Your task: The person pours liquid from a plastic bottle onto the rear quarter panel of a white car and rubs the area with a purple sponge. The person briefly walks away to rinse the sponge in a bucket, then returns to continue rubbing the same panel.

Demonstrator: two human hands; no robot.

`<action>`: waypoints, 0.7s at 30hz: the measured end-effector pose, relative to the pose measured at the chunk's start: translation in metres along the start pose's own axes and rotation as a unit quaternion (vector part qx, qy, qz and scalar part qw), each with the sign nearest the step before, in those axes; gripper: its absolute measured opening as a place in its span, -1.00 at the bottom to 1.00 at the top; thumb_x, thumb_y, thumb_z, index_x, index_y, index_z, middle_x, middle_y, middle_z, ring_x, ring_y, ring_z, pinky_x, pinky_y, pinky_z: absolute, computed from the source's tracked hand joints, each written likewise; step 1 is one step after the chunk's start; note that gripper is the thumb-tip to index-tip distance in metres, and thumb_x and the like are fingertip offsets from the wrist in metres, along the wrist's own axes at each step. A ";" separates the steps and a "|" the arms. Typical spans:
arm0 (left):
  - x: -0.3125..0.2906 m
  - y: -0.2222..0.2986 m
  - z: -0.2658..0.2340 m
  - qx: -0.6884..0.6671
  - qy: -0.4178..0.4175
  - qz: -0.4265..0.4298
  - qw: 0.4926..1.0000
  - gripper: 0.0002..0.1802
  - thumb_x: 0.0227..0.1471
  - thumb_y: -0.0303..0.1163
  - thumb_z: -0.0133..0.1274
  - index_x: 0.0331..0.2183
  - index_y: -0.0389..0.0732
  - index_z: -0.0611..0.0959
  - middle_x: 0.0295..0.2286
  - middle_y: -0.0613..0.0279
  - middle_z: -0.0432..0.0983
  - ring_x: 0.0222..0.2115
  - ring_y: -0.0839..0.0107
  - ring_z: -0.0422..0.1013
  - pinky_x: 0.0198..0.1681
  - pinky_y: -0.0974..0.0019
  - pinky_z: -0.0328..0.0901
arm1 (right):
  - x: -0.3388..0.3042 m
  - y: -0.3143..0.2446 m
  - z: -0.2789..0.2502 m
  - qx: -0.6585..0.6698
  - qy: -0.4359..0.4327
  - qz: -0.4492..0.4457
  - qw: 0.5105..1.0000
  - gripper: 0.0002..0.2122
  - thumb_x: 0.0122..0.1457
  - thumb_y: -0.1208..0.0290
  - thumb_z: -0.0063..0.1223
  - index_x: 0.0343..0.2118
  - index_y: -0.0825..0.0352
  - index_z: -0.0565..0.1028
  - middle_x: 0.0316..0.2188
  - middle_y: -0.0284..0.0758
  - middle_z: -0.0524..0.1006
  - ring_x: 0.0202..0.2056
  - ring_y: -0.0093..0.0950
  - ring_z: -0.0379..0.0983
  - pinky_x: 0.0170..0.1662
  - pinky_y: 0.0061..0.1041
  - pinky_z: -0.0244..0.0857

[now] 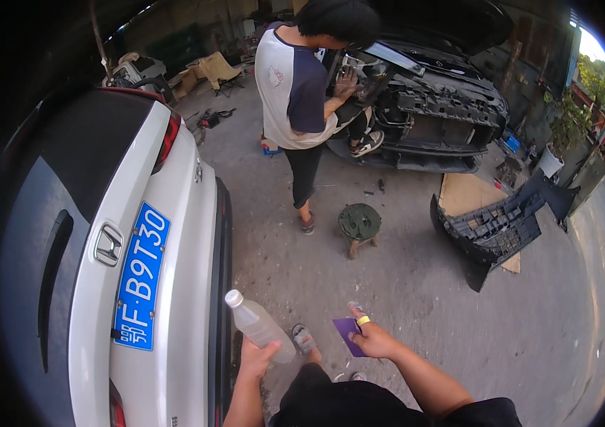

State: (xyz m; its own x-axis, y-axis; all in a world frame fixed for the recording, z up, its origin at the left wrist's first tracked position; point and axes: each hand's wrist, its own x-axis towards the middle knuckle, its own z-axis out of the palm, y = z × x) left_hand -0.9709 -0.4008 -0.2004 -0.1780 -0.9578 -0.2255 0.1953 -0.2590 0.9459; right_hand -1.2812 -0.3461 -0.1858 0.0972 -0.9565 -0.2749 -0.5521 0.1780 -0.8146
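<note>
My left hand point(258, 358) is wrapped round the lower part of a clear plastic bottle point(263, 327) with a white cap, which tilts up toward the left. The liquid inside looks cloudy. My right hand point(373, 341) grips a flat purple sheet point(346, 336) between thumb and fingers; its exact kind is unclear. A small yellow band-like thing point(363, 320) shows at the far side of this hand. Both hands are in front of my body, apart from each other. Beside the left hand stands the rear of a white car point(181, 285).
Ahead, another person point(295, 92) works at a dark car point(445, 107) with its hood up and its front stripped. A low green-topped stool point(359, 222) stands between us. To the right, a removed black bumper point(484, 231) lies on cardboard point(470, 192). A potted plant point(551, 160) stands behind it.
</note>
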 end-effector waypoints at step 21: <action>0.355 0.084 -0.096 0.145 0.085 0.102 0.981 -0.17 -0.16 -0.30 0.39 0.08 -0.30 0.31 -0.13 0.10 0.48 -0.12 0.32 0.44 -0.01 0.20 0.33 | 0.402 -0.096 -0.072 0.047 -0.008 0.046 0.998 -0.32 0.08 0.51 0.01 0.31 0.39 0.09 0.20 0.06 0.29 0.24 -0.13 0.22 0.24 -0.37 0.10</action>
State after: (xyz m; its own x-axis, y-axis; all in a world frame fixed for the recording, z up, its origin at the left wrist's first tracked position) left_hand -0.9248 -0.7745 -0.2240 0.0037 -0.9993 -0.0378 -0.0770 -0.0380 0.9963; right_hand -1.2484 -0.7642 -0.1816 0.0636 -0.9312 -0.3590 -0.4797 0.2870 -0.8292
